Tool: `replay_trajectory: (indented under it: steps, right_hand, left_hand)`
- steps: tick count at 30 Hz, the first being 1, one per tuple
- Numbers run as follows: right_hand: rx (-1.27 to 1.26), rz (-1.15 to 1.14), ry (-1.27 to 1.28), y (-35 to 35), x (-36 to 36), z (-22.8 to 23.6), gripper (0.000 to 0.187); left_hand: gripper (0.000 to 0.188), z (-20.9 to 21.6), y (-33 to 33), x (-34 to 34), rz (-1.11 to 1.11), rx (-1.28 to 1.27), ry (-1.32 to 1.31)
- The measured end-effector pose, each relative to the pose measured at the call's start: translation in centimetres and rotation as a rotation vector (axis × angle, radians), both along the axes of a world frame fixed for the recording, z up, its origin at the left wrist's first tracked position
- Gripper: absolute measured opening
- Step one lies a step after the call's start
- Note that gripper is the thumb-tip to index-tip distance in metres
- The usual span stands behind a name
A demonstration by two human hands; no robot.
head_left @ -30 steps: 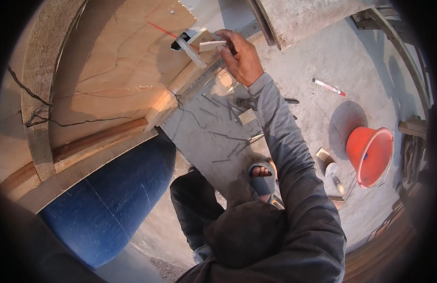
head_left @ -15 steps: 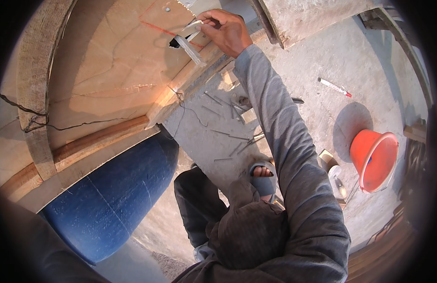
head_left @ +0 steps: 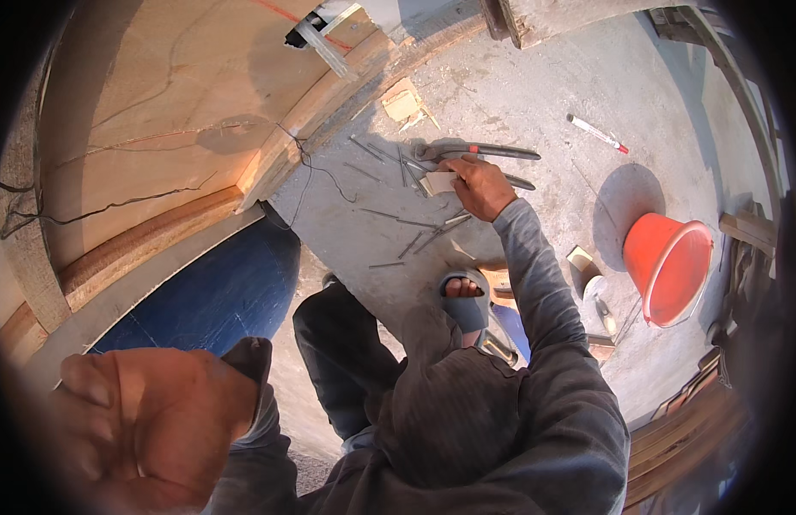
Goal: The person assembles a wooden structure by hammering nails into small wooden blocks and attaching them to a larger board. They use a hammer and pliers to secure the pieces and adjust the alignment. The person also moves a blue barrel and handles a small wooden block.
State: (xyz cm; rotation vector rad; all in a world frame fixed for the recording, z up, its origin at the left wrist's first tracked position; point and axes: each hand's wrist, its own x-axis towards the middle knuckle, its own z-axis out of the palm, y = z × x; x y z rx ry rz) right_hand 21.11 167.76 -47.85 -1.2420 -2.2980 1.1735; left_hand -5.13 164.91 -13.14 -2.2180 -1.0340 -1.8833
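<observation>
At about eight o'clock, close to the lens, the left hand point(head_left: 145, 421) hangs large and blurred, its fingers point(head_left: 89, 390) curled loosely inward with nothing between them. Above it, from nine to eleven o'clock, lies a curved pale plywood form point(head_left: 157, 103) edged with a wooden rim, a thin dark wire point(head_left: 97, 209) trailing across it. A blue rounded drum point(head_left: 218, 296) shows just below the form's rim. At twelve o'clock a small white metal bracket point(head_left: 325, 47) rests on the form's upper edge.

Toward the centre, loose steel nails point(head_left: 415, 232) are scattered over the grey concrete floor point(head_left: 535, 94), with a small flat offcut of wood point(head_left: 401, 105) beyond them. The right hand point(head_left: 477, 184), just past centre toward one o'clock, reaches down to the floor; its fingers point(head_left: 458, 174) are closed on a small pale wooden block point(head_left: 438, 182), which sits low against the concrete among the nails. Touching or just beside the hand lies a pair of long dark metal pincers point(head_left: 480, 153). Below the hand a grey sandal with a foot in it point(head_left: 462, 300) stands on the floor.

At two o'clock lies a white marker with a red cap point(head_left: 595, 133), well apart from the hand. At three o'clock an orange plastic bucket point(head_left: 668, 266) lies tipped on its side.
</observation>
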Motion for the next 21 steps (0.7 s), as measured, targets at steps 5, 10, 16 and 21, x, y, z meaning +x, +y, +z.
replay_trajectory:
  steps: [5,10,16,21]
  right_hand:
    - [-0.356,-0.432,0.251,-3.7,1.5,0.2,0.024]
    - [-0.584,-0.588,0.393,-3.4,2.9,1.0,0.015]
    - [-0.379,-0.500,0.384,0.3,1.9,2.5,0.016]
    - [-0.460,-0.549,0.524,2.6,1.6,3.5,0.019]
  left_hand:
    - [0.025,-24.8,-4.2,8.7,0.306,-1.189,-0.214]
    - [0.037,-34.2,-3.1,8.6,0.407,-1.134,0.205]
    - [0.033,-32.8,6.6,6.3,0.622,-0.933,0.263]
    - [0.031,-35.2,6.7,4.4,0.612,-0.999,0.298]
